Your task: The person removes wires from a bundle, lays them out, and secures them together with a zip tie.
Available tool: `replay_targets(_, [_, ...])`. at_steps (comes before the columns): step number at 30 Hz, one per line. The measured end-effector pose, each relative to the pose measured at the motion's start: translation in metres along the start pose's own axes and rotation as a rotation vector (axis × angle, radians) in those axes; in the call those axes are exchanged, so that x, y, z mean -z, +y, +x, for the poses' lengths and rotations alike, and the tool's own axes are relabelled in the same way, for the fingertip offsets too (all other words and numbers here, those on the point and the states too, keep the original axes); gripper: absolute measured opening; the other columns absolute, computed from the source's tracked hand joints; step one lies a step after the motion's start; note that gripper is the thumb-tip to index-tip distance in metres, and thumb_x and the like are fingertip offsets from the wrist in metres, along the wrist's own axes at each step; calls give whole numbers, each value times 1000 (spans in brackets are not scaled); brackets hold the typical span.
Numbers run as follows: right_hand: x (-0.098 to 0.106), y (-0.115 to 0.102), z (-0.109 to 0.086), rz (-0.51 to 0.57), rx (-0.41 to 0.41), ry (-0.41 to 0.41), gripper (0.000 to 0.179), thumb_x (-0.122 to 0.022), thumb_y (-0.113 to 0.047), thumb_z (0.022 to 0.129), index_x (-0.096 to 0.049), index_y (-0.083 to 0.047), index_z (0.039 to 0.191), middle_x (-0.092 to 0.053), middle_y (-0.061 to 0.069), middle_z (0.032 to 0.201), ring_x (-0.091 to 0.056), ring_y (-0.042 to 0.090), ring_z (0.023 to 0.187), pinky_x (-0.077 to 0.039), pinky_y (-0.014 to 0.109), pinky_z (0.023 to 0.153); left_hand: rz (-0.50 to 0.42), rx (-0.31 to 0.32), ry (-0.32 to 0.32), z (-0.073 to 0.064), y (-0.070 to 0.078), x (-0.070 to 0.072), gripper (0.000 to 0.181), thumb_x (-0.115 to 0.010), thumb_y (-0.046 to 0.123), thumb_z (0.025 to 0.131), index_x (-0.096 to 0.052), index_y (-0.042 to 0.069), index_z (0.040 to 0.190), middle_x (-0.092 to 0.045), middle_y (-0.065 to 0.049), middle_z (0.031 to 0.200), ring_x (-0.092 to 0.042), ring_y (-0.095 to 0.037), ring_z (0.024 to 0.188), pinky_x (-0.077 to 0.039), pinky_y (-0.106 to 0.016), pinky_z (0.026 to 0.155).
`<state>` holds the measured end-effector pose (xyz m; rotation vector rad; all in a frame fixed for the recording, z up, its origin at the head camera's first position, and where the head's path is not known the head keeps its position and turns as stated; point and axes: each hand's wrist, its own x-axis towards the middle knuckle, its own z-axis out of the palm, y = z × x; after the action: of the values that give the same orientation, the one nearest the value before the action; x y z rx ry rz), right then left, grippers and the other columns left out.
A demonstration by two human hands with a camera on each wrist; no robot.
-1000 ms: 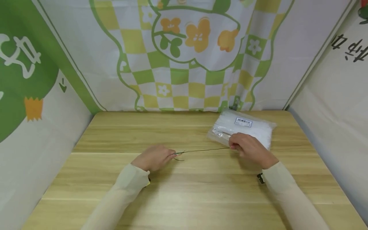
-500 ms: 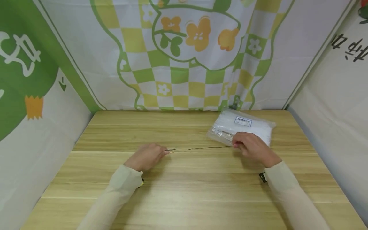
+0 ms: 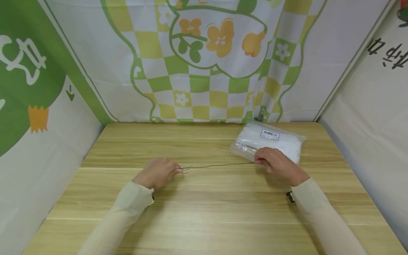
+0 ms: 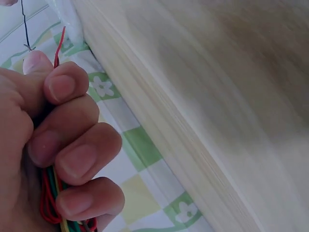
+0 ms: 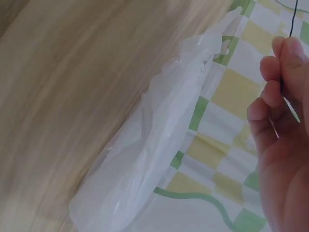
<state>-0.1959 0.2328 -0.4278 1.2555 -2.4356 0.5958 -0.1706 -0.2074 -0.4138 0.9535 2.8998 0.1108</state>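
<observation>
My left hand (image 3: 158, 173) curls round a bundle of thin wires (image 4: 50, 198), red, green and yellow, seen below its fingers in the left wrist view. A short red wire end (image 4: 61, 42) pokes out above the fingertips. From this hand a thin dark wire (image 3: 220, 165) runs nearly straight across to my right hand (image 3: 280, 165). The right thumb and forefinger pinch that wire, as the right wrist view shows with the black strand (image 5: 293, 21) passing between the fingertips. Both hands are above the table, the right one in front of the plastic bag.
A clear plastic bag (image 3: 245, 136) of white contents, with a barcode label (image 3: 270, 135), lies at the back right of the wooden table (image 3: 204, 212). A patterned cloth (image 3: 207, 88) hangs behind the table's far edge, and more cloth lines both sides.
My left hand has moved left with the wire bundle, so a longer stretch of dark wire spans the hands. The right hand has shifted only slightly, keeping its pinch.
</observation>
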Motion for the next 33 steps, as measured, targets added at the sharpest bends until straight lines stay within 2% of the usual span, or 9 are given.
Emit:
replay_targets(4, [-2, 4, -2, -9, 19, 22, 28, -77, 16, 84, -65, -9, 83, -62, -2, 77, -54, 7, 72, -51, 31, 66, 11, -8, 9, -8, -6, 0, 28, -57, 32, 109, -76, 18, 93, -64, 7, 71, -52, -8, 64, -51, -34, 66])
replay_targets(6, [-2, 6, -4, -10, 4, 13, 30, -75, 19, 83, -64, -9, 81, -62, -3, 75, -53, 6, 71, -50, 30, 66, 20, -4, 13, -13, -9, 0, 28, -58, 31, 108, -74, 19, 89, -64, 8, 70, -53, -7, 64, -51, -34, 67])
replay_targets(12, [-4, 10, -5, 29, -18, -36, 27, -73, 17, 86, -67, -9, 82, -66, 0, 78, -57, 6, 74, -53, 31, 68, 17, -22, 43, -20, -15, -3, 25, -61, 30, 107, -81, 17, 101, -78, 3, 87, -69, -14, 74, -58, -39, 72])
replay_targets(18, [-6, 8, -5, 60, -16, -46, 21, -77, 11, 87, -68, -7, 84, -68, 1, 79, -62, 9, 74, -55, 30, 68, -24, -18, 19, -23, -18, -3, 27, -59, 29, 108, -83, 17, 108, -82, -2, 104, -77, -23, 92, -62, -45, 82])
replay_targets(21, [-8, 7, -4, 64, 11, -43, 20, -77, 11, 87, -69, -7, 85, -68, 2, 80, -64, 10, 75, -56, 31, 69, -31, -4, 11, -26, -20, -3, 27, -59, 29, 108, -82, 16, 109, -82, -3, 105, -77, -25, 94, -62, -45, 81])
replay_targets(24, [-9, 5, -4, 68, 42, -29, 20, -78, 12, 85, -68, -6, 84, -68, 3, 78, -63, 10, 73, -55, 30, 68, -21, 5, 15, -27, -21, -3, 26, -60, 30, 107, -82, 17, 108, -81, -1, 102, -75, -20, 89, -60, -40, 74])
replay_targets(27, [-9, 4, -3, 59, 36, -40, 19, -80, 10, 84, -69, -6, 84, -68, 2, 79, -63, 10, 73, -56, 31, 68, -17, 19, 10, -28, -22, -4, 26, -61, 31, 107, -82, 17, 103, -77, 2, 87, -65, -12, 73, -53, -33, 64])
replay_targets(31, [-10, 2, -1, 23, -65, -123, 14, -80, 1, 90, -72, -10, 87, -70, -4, 83, -65, 9, 78, -57, 33, 74, -16, 53, -18, -27, -23, -4, 27, -61, 31, 107, -79, 19, 92, -65, 6, 72, -48, -8, 64, -44, -30, 60])
replay_targets(33, [-10, 0, 1, -1, -118, -167, 11, -78, -5, 93, -73, -13, 88, -70, -6, 85, -66, 9, 81, -57, 34, 77, -13, 66, -36, -27, -23, -3, 27, -60, 32, 107, -76, 18, 90, -62, 6, 71, -48, -9, 64, -45, -32, 60])
